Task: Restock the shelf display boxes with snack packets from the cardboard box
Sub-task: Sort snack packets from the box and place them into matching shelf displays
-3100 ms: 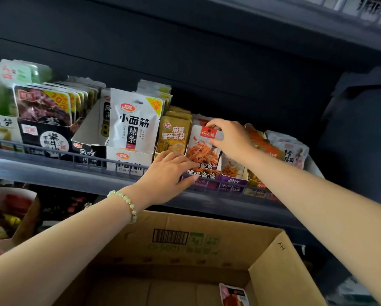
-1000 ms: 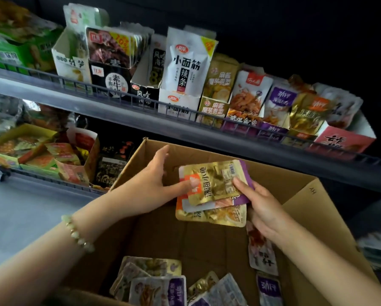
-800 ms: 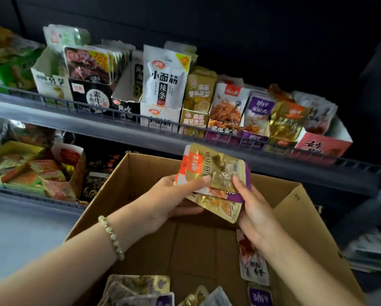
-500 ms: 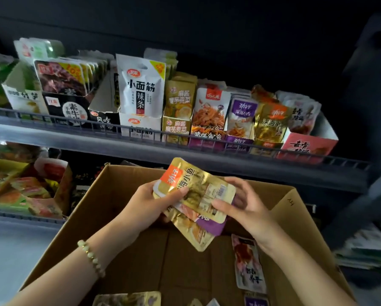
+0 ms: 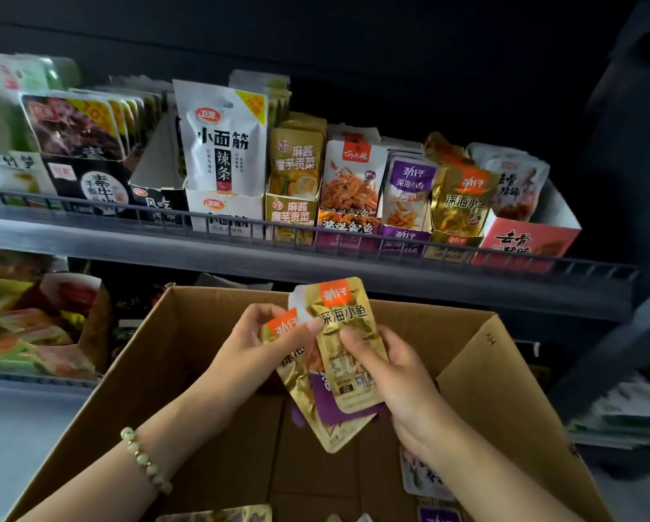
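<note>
Over the open cardboard box (image 5: 500, 374) both hands hold a small fan of snack packets (image 5: 338, 356), gold ones with orange labels and a purple one behind. My left hand (image 5: 251, 352) pinches the left side of the fan, thumb on top. My right hand (image 5: 395, 374) grips the front gold packet from the right, thumb on its face. On the shelf above stands a row of display boxes; the gold display box (image 5: 455, 227) and purple display box (image 5: 402, 227) hold matching packets. More loose packets (image 5: 425, 480) lie on the box floor.
A dark wire rail (image 5: 315, 235) runs along the shelf front. White noodle-snack packets (image 5: 221, 145) stand tall in the middle, a red display box (image 5: 523, 243) at the right end. A lower shelf at left carries colourful snack trays (image 5: 25, 325). Papers are stacked at the right (image 5: 624, 412).
Since three seconds ago both hands left the shelf and took packets from the box. In the last second the packets rose and turned upright, the right hand sliding the front gold packet upward.
</note>
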A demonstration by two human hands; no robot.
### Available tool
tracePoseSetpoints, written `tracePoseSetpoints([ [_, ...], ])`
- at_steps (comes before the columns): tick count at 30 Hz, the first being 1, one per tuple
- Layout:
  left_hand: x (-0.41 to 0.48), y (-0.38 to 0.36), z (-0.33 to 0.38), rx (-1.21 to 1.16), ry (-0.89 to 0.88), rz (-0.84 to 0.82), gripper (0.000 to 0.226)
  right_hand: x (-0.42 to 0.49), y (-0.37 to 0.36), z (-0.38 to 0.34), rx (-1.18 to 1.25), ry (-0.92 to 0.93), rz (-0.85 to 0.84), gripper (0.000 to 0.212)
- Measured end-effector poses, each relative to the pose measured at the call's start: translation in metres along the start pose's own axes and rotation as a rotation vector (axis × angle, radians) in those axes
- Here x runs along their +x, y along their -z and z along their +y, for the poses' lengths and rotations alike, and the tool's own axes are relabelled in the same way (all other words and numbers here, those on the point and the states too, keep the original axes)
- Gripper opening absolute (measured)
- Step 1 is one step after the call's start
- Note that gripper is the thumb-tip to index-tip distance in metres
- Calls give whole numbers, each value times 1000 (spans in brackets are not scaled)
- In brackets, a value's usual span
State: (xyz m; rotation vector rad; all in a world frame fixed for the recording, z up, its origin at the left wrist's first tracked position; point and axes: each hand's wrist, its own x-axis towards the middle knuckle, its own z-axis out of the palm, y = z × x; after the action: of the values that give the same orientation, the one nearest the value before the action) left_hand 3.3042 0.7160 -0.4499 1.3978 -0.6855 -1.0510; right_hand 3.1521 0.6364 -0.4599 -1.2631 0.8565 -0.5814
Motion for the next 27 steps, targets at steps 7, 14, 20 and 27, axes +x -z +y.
tracePoseSetpoints([
  [7,-11,-10,-11,64,111,-204,42,-2,-9,7,162,-41,44,44],
  [14,-10,-12,-12,-196,115,-169,29,0,-5,-2,-105,206,91,34],
  [20,-2,-6,-12,-250,11,14,32,9,21,-11,-212,323,199,16],
  [27,-5,-19,-21,-203,-3,-120,25,7,-2,10,-397,262,-174,47],
])
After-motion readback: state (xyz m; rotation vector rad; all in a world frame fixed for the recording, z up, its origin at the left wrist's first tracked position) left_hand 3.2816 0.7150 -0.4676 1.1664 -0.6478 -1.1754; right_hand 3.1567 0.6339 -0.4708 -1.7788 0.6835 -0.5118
